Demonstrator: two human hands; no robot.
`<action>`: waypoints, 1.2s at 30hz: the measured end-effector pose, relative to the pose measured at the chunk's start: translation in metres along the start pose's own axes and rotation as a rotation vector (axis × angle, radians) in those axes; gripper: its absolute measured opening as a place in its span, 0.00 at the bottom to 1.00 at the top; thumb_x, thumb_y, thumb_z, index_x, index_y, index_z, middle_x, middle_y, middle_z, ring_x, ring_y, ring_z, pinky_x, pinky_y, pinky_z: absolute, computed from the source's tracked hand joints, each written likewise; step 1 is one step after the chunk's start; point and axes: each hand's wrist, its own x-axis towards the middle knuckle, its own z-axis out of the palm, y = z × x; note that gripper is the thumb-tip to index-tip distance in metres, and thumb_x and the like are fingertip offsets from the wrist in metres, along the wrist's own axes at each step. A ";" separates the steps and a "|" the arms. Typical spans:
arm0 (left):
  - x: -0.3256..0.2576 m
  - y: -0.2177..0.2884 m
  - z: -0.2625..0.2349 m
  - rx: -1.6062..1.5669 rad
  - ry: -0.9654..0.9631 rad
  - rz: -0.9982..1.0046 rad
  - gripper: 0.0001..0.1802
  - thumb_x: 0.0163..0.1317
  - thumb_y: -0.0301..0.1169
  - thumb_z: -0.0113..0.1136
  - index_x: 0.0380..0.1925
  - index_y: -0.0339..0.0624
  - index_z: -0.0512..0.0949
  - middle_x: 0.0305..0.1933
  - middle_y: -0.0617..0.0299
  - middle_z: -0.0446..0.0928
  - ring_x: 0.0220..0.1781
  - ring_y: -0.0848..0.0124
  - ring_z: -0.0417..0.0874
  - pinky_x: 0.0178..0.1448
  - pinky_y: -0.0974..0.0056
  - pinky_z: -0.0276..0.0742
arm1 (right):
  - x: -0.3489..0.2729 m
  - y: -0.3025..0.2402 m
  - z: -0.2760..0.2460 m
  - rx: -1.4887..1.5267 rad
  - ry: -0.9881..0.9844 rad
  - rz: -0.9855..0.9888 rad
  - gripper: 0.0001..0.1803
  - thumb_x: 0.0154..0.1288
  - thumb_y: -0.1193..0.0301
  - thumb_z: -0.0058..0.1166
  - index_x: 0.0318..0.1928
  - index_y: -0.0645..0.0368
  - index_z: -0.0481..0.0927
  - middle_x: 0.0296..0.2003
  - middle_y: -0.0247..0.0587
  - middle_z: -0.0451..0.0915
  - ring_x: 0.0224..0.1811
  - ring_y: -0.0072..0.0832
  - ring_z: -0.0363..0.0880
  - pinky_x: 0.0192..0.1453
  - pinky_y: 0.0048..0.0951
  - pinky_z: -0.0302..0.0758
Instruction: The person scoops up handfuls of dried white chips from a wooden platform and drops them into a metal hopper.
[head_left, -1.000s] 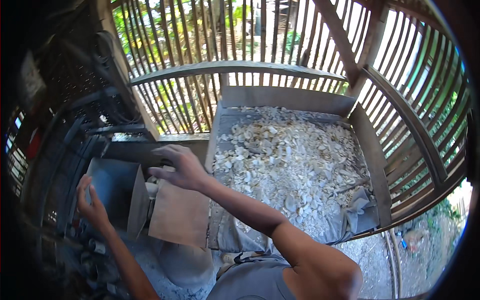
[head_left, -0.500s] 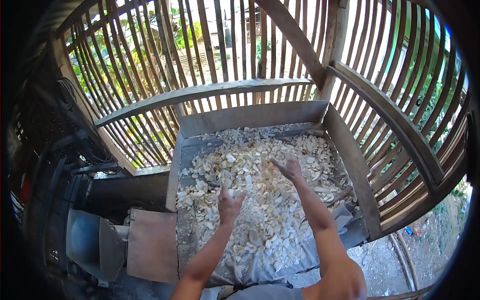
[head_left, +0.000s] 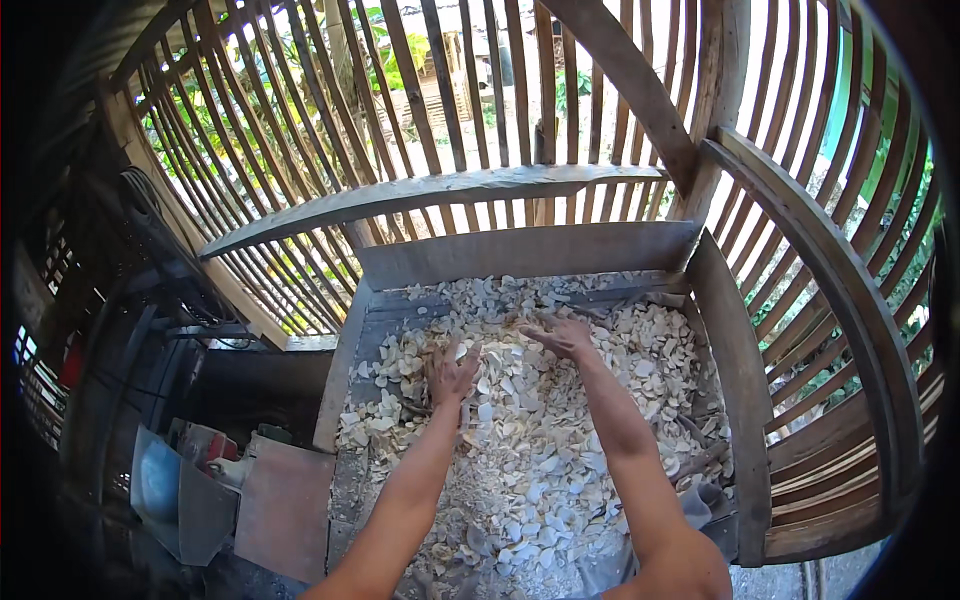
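A heap of pale, dried slices (head_left: 535, 490), like root chips mixed with fine crumbs, covers the floor of a shallow wooden bin (head_left: 530, 248). My left hand (head_left: 453, 378) is at the left of the heap, fingers apart and pointing away from me. It is over or touching the slices, and I cannot tell which. My right hand (head_left: 562, 337) is a little farther off, its fingers stretched toward the left, at the far middle of the heap. Neither hand holds anything that I can see. Both forearms reach across the near part of the heap.
Wooden boards form the bin's sides, with the right board (head_left: 735, 390) standing high. Beyond runs a slatted wooden wall with a curved rail (head_left: 440, 192). At the left stand a metal hopper-like machine (head_left: 165, 495) and a brownish panel (head_left: 285, 505). Grey cloth (head_left: 708, 500) lies at the near right.
Both hands have reached farther over the heap, away from me. My right hand has turned its fingers more to the left. The whole view has shifted, with the bin lower in it.
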 end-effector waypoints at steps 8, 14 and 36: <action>-0.015 0.002 -0.008 -0.486 0.062 0.212 0.24 0.67 0.47 0.55 0.53 0.42 0.80 0.54 0.50 0.79 0.58 0.57 0.77 0.64 0.57 0.68 | -0.036 -0.046 0.005 0.531 -0.143 -0.148 0.50 0.50 0.30 0.57 0.65 0.52 0.74 0.61 0.53 0.75 0.64 0.47 0.72 0.69 0.40 0.66; -0.083 0.010 -0.032 -0.695 0.107 0.280 0.21 0.67 0.41 0.57 0.54 0.40 0.79 0.52 0.53 0.79 0.55 0.62 0.78 0.61 0.59 0.70 | -0.099 -0.056 0.011 0.829 -0.243 -0.245 0.46 0.49 0.38 0.66 0.63 0.54 0.76 0.56 0.47 0.80 0.57 0.38 0.77 0.63 0.37 0.70; -0.163 0.036 -0.075 -1.328 0.152 0.025 0.26 0.56 0.33 0.72 0.53 0.32 0.78 0.46 0.56 0.81 0.46 0.71 0.80 0.53 0.68 0.75 | -0.174 -0.102 0.077 1.099 0.156 0.029 0.59 0.51 0.50 0.69 0.69 0.80 0.52 0.63 0.65 0.65 0.68 0.45 0.64 0.73 0.39 0.58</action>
